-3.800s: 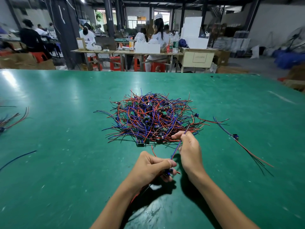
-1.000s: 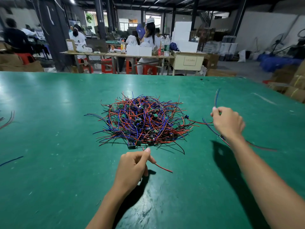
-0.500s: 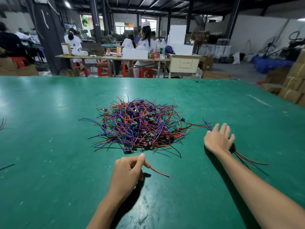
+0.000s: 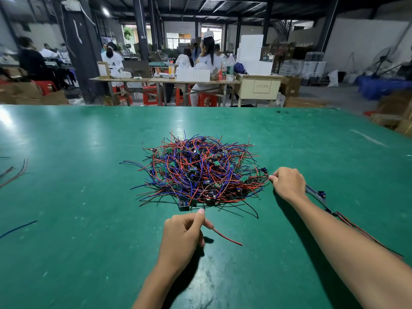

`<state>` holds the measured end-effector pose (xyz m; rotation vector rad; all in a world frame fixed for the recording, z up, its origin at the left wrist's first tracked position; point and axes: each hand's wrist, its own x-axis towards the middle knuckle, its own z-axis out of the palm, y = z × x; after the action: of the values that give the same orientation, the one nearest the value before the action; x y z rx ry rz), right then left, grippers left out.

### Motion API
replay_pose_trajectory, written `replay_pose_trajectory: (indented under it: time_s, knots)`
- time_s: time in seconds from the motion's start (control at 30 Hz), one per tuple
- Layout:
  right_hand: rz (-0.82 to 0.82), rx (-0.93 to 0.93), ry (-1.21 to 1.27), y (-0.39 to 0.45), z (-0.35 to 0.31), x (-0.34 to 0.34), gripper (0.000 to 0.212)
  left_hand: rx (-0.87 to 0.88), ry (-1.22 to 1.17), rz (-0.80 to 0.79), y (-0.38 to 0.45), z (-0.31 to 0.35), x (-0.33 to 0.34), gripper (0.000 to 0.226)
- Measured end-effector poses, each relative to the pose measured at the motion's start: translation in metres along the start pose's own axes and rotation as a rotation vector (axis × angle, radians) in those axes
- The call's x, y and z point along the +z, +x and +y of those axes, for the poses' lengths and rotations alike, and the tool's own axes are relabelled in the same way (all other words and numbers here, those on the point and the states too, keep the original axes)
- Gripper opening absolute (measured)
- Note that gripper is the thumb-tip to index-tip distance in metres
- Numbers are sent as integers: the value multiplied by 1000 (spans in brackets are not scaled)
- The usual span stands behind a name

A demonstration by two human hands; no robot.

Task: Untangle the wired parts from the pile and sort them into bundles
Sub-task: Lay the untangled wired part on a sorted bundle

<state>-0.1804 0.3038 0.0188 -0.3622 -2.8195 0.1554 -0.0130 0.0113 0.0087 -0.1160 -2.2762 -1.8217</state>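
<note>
Head view, single moment. A tangled pile [image 4: 200,172] of red and blue wired parts with small green boards is sitting near the middle of the green desk [image 4: 78,219].

Left hand [image 4: 180,237] is hovering just in front of the pile's near edge, fingers curled, thumb pressing against the forefinger. Its grip is pinching a red wire [image 4: 227,237], whose free end is trailing out to the right over the desk. Whether a board is hanging on the hidden end cannot be told.

Right hand [image 4: 288,184] is resting at the pile's right edge, fingers curled, its grip pinching a wire at the fringe of the pile; which strand exactly is too fine to tell.

A sorted bundle [image 4: 321,197] of wired parts is lying on the desk just beyond the right wrist, partly hidden by the forearm, its red and blue leads running toward the lower right.

A few loose wires [image 4: 15,172] are lying at the desk's far left edge, well apart from the pile, and a single blue wire [image 4: 17,229] is lying nearer the front left.

Behind the desk, people are sitting at work tables [image 4: 160,80] with red stools [image 4: 151,97].
</note>
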Motion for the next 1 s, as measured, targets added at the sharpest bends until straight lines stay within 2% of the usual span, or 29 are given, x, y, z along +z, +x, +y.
replay_pose_trajectory:
  time_s: [0.1,0.17,0.27,0.4,0.43,0.5,0.63,0.77,0.9,1.0]
  knots:
    - [60,14,-93,-2,4,0,34,-1,-7,-1,0,0,0,45]
    - [109,57,24,-1,7,2,28,-2,-15,-5,-1,1,0,45]
    - [86,206,541,0,3,-1,20,-7,-24,-6,-1,2,0,45]
    - [92,368,1119,4,-19,-24,36,-17,-31,2,-2,3,1,45]
    - [90,349,1228,3,-26,-31,38,-18,-27,3,-2,4,1,45]
    - [103,207,1290,-7,-38,-45,35,-19,-38,9,-3,6,2,45]
    - [167,-128,1289,-58,-69,-61,31,-38,-148,47,-2,13,3,42]
    - [247,-373,1184,-128,-98,-54,31,-105,-359,64,4,17,1,37]
    - [130,-494,1162,-179,-118,-40,32,-114,-494,52,9,17,-6,42]
    - [4,-566,1108,-194,-124,-36,28,-97,-484,110,10,12,-10,33]
